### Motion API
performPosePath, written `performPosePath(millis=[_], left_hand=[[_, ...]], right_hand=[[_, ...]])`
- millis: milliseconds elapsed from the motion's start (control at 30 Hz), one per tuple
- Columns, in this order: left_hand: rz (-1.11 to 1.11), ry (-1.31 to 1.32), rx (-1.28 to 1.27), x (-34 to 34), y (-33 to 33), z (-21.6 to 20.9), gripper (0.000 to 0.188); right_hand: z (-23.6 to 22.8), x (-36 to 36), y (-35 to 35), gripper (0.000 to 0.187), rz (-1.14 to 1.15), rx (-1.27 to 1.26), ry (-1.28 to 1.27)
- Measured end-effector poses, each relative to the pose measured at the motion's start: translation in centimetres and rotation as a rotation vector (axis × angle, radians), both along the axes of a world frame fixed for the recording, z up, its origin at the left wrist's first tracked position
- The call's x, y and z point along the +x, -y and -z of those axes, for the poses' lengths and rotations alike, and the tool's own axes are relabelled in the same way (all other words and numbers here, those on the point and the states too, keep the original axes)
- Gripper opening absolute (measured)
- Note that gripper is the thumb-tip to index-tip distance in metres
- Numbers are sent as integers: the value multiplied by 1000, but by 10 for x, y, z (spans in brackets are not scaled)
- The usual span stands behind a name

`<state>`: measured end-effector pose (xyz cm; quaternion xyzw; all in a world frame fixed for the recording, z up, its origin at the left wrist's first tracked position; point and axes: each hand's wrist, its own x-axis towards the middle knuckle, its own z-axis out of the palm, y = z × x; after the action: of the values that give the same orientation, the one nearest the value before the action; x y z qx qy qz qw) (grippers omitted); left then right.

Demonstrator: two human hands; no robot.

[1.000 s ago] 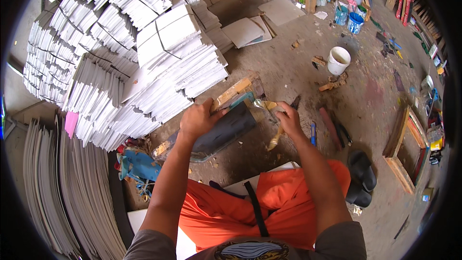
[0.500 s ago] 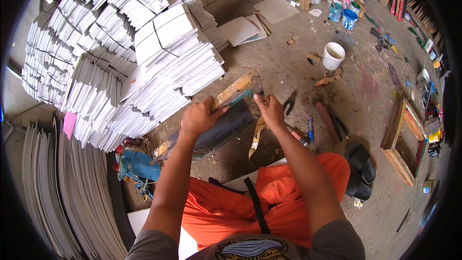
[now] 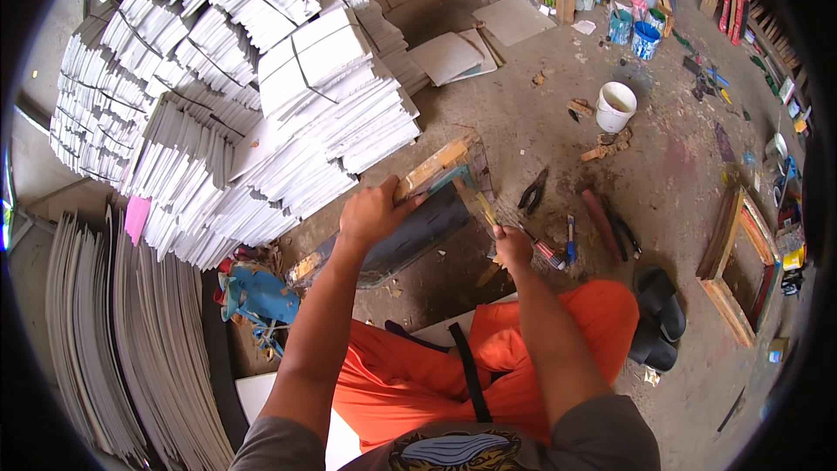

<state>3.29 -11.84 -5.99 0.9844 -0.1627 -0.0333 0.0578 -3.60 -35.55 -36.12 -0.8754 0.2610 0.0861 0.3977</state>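
Observation:
A wooden frame (image 3: 438,165) with a dark sheet (image 3: 418,236) across it is tilted in front of me. My left hand (image 3: 370,216) is closed over its upper bar, thumb toward the dark side. My right hand (image 3: 513,247) is in a fist below the frame's right corner, gripping a yellowish-brown strip (image 3: 483,207) that looks like tape. That strip runs taut from the corner to my fist, and its loose end hangs below. Teal paint marks the corner.
Pliers (image 3: 533,191), a blue-handled tool (image 3: 570,239) and black slippers (image 3: 660,303) lie to the right. A white bucket (image 3: 615,106) stands farther off, and another wooden frame (image 3: 725,277) at far right. Bundled white sheets (image 3: 314,78) are stacked at left, beside a blue crumpled cloth (image 3: 261,292).
My right hand has moved from the frame's corner down and toward me, drawing the strip out from the corner. My left hand keeps its grip on the bar. The whole view has shifted slightly.

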Motion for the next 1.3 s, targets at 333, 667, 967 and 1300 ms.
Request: performPosePath(millis=[333, 667, 967, 1300], left_hand=[[-24, 37, -82, -2, -24, -19, 62], [-33, 49, -1289, -23, -131, 5, 36], [-42, 23, -1574, -38, -194, 116, 46], [-132, 897, -409, -71, -153, -57, 60]], right_hand=[[-29, 17, 36, 46, 75, 105, 234], [-211, 84, 39, 64, -151, 351, 674], [-232, 106, -11, 70, -278, 616, 324], [-215, 93, -71, 72, -447, 229, 395]])
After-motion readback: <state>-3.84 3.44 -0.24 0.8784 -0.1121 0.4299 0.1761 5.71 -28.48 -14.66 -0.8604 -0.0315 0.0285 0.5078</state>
